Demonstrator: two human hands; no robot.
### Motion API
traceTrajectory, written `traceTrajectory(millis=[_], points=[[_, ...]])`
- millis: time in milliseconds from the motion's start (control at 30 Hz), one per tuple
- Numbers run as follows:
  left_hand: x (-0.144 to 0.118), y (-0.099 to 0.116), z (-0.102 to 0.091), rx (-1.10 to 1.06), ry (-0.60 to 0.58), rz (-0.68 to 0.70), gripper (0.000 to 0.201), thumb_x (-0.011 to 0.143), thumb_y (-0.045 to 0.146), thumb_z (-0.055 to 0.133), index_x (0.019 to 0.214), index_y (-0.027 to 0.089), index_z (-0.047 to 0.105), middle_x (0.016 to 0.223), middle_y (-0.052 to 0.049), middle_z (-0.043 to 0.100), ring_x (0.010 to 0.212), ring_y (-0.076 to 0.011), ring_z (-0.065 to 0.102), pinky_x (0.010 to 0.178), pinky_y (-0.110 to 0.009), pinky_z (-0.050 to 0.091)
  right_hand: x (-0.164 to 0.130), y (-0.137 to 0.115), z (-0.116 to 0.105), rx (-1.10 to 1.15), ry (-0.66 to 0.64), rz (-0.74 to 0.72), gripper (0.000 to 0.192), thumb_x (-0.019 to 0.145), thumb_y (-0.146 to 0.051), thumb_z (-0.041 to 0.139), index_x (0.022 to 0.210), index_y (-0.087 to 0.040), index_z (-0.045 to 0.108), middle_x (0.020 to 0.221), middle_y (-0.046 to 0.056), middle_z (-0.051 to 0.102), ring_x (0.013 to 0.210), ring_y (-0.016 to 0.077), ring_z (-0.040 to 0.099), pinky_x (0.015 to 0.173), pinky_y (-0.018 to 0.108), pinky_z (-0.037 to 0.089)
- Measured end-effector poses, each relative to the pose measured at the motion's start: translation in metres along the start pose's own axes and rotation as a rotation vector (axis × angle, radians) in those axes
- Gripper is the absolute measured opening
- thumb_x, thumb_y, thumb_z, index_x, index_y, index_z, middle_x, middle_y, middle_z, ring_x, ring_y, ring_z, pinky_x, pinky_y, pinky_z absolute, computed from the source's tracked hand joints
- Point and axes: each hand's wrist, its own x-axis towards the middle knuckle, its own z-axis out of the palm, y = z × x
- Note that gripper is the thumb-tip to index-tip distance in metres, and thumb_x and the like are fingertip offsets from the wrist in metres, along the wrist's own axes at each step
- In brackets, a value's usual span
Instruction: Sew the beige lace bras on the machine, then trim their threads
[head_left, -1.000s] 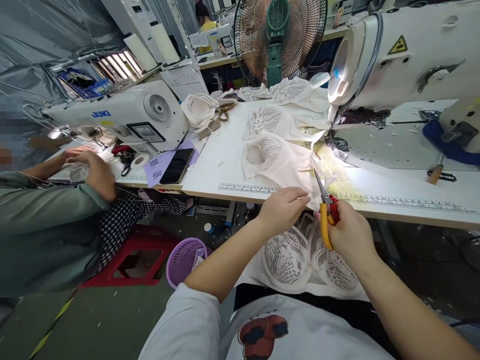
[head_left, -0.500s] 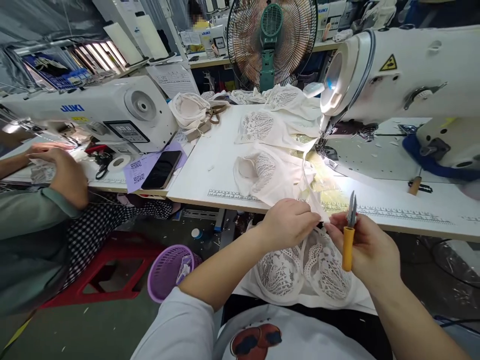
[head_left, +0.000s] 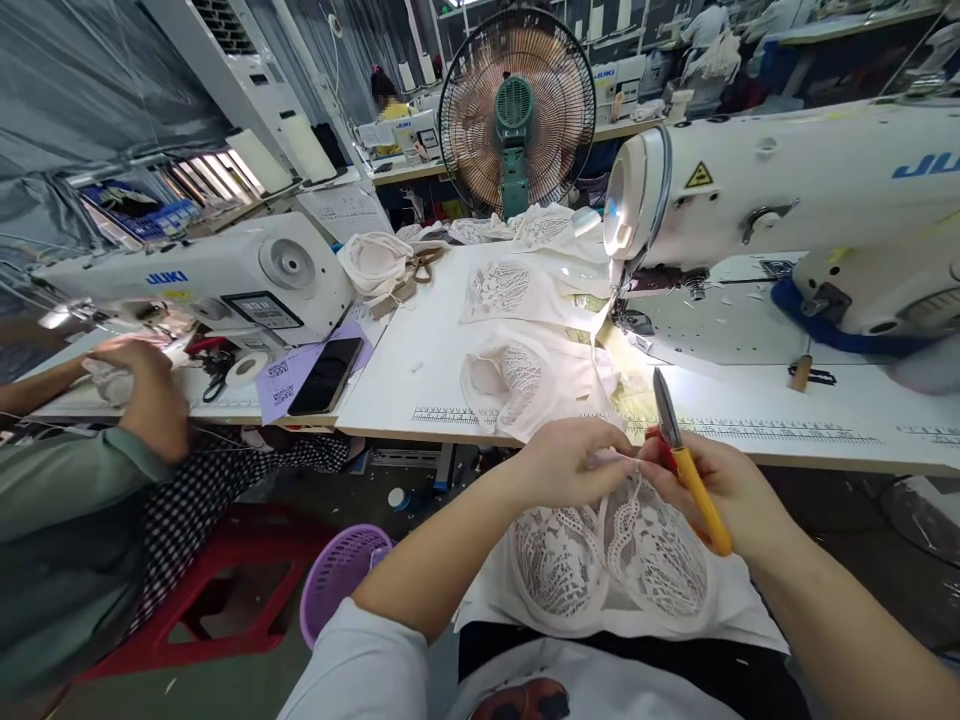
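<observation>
Left hand [head_left: 570, 462] pinching lace garment [head_left: 607, 545]; right hand [head_left: 724, 485] gripping 1 snips [head_left: 686, 470]; 2 garments [head_left: 525, 375] on table [head_left: 420, 370].

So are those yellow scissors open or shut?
Shut. The yellow snips in the right hand show their blades together as one closed point, aimed up above the lace garment.

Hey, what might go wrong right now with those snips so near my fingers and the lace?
The snips in the right hand point up beside the left hand; a slip might nick a finger. Both hands pinch the lace bra at its centre, so the blades could snag or cut lace.
</observation>
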Motion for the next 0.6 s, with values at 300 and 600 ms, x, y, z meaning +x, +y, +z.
traceTrajectory(millis=[300,600], points=[[0.006,0.007,-0.001,-0.342,0.037,-0.302,0.021,0.078,0.032,0.055,0.069,0.013,0.057,0.056,0.003,0.044,0.052,-0.0083,0.039,0.049,-0.021,0.031,0.014,-0.009,-0.003,0.216,-0.073,0.091,0.022,0.066,-0.037,0.070,0.066,-0.021,0.055,0.055,-0.005,0.043,0.049,0.0103,0.035,0.044,0.023,0.030],[0.011,0.012,-0.007,-0.473,0.023,-0.429,0.027,0.073,0.037,0.060,0.065,0.012,0.055,0.052,0.005,0.041,0.050,-0.0060,0.032,0.049,-0.022,0.024,0.019,-0.022,-0.002,0.377,-0.068,0.138,0.027,0.059,-0.037,0.074,0.063,-0.018,0.054,0.050,-0.008,0.038,0.045,0.0069,0.030,0.042,0.022,0.025]])
